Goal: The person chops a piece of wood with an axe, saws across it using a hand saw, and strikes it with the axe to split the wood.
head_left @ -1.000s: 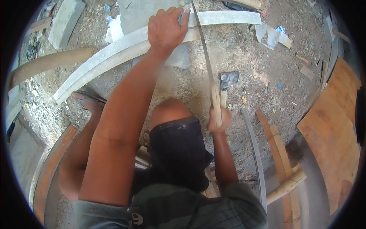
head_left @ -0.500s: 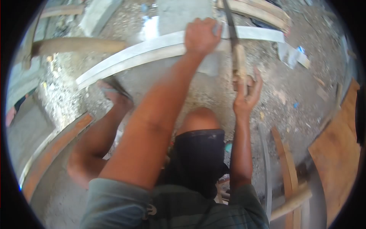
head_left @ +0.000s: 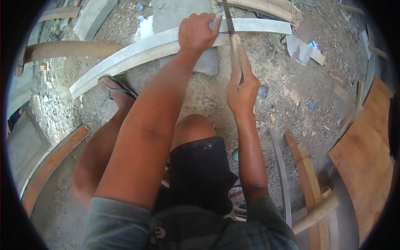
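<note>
My left hand [head_left: 197,34] is closed over the top of a pale curved wooden plank [head_left: 143,46], which lies across the ground in front of me. Something small and grey shows by its thumb, too little to name. To the right, my right hand [head_left: 243,89] grips the pale handle of a long, narrow, dark-bladed tool [head_left: 228,18], one finger stretched along the handle. Its blade points away from me and passes over the plank, just right of my left hand. Whether blade and plank touch I cannot tell.
A concrete block [head_left: 177,16] lies beyond and beneath the plank. More curved timber [head_left: 266,10] rests at the far right. Brown board [head_left: 366,154] and wooden strips [head_left: 306,171] lie to my right, with a rusty-brown curved piece [head_left: 54,166] at left. My sandalled foot [head_left: 116,89] is near the plank.
The whole view has shifted, so most things appear further left. My right hand has closed more around the tool's handle. My left hand stays on the plank.
</note>
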`<state>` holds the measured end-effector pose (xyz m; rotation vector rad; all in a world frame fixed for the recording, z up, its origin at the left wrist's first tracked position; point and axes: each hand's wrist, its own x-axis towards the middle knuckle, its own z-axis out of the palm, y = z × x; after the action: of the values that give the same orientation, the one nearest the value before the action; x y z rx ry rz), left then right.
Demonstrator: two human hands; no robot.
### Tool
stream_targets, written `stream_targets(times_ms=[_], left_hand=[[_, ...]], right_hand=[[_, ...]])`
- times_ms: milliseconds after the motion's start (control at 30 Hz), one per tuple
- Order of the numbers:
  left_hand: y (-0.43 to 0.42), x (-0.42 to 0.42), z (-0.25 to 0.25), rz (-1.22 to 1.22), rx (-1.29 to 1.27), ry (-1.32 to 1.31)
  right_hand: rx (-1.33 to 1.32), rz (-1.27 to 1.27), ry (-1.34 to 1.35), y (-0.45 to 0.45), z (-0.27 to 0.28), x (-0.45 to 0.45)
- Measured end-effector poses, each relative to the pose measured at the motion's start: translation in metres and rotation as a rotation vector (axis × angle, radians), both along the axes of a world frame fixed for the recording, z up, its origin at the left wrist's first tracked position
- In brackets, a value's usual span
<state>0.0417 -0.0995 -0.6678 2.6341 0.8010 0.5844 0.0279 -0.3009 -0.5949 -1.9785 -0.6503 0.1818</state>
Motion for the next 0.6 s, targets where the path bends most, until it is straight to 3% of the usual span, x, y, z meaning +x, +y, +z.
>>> stream_targets(times_ms=[100,167,233,300,400,467,533,600], left_hand=[[0.003,0.002,-0.003,-0.03,0.016,0.043],[0.002,0.003,-0.002,-0.026,0.03,0.076],[0.003,0.006,0.0,-0.02,0.04,0.105],[0.003,0.004,-0.001,-0.037,0.034,0.12],[0.004,0.005,0.003,-0.05,-0.003,0.12],[0.005,0.006,0.003,-0.04,-0.017,0.114],[0.006,0.011,0.006,-0.042,-0.028,0.111],[0.001,0.011,0.008,0.035,-0.003,0.155]], right_hand=[[-0.097,-0.022,0.037,-0.009,0.012,-0.009],[-0.317,-0.021,0.282,-0.044,0.03,-0.035],[-0.36,0.026,0.225,-0.097,0.034,-0.075],[-0.273,0.002,-0.009,-0.118,0.033,-0.094],[-0.259,0.008,0.058,-0.093,0.023,-0.071],[-0.33,0.005,0.17,-0.025,0.031,-0.016],[-0.243,0.002,0.1,0.024,0.029,0.022],[-0.258,0.003,0.082,0.011,0.028,0.009]])
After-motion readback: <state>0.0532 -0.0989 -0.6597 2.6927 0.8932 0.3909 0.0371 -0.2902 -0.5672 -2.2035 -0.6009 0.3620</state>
